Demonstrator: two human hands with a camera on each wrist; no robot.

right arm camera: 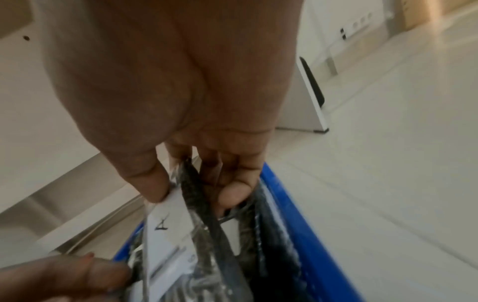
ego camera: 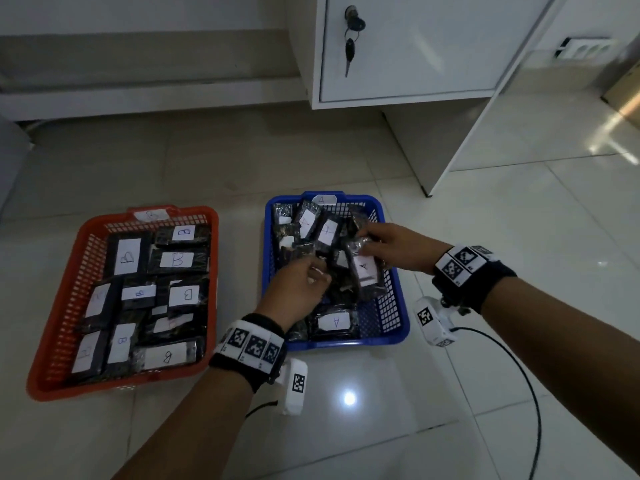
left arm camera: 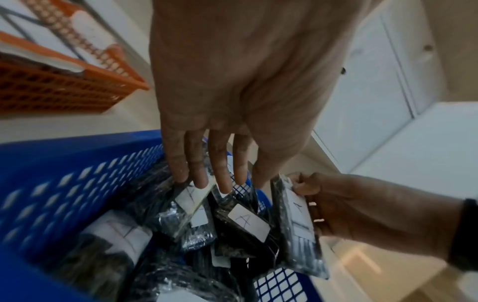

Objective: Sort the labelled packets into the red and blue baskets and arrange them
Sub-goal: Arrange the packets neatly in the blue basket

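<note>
The blue basket [ego camera: 346,342] stands on the floor and holds several black packets with white "A" labels. My right hand [ego camera: 367,242] pinches one "A" packet [ego camera: 363,271] by its top edge and holds it upright over the basket's right side. In the right wrist view the thumb [right arm camera: 152,183] presses on its label. My left hand [ego camera: 317,273] reaches into the basket beside it, and its straight fingers [left arm camera: 204,179] touch the loose packets [left arm camera: 248,222] there. The red basket [ego camera: 55,341] on the left is filled with flat "B" packets [ego camera: 177,259].
A white cabinet [ego camera: 398,46] with keys in its lock stands behind the baskets, and its side panel [ego camera: 450,161] reaches the floor at back right. A black cable [ego camera: 519,375] loops on the tiles at right. A cardboard box [ego camera: 627,91] sits far right.
</note>
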